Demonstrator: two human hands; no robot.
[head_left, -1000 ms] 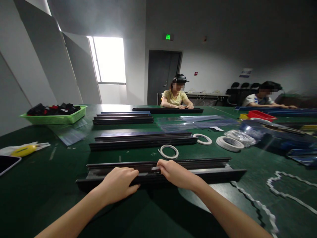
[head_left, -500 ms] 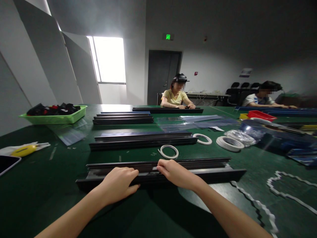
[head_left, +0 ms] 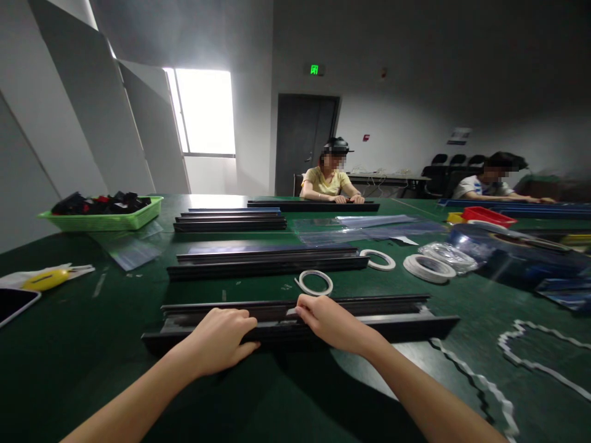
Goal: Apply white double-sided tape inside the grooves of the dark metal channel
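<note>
A long black channel-shaped profile (head_left: 388,326) lies across the green table in front of me. My left hand (head_left: 222,337) is closed over its near wall left of the middle, thumb on the near side and fingers reaching inside. Just right of the middle, my right hand (head_left: 325,319) pinches a small whitish strip (head_left: 291,312) over the channel. The strip's far end is hard to make out, and the right fingertips are partly hidden. Beyond the profile lies a thin roll of white tape (head_left: 316,283).
Another black profile (head_left: 272,266) lies farther back. More white rolls (head_left: 429,269) sit to its right. Wavy white strips (head_left: 489,384) lie at right. A green basket (head_left: 111,220) and a yellow-handled tool (head_left: 46,280) are at left. Two people sit across the table.
My right hand has shifted slightly right and up with the whitish strip. My left hand stays nearly in place on the profile.
</note>
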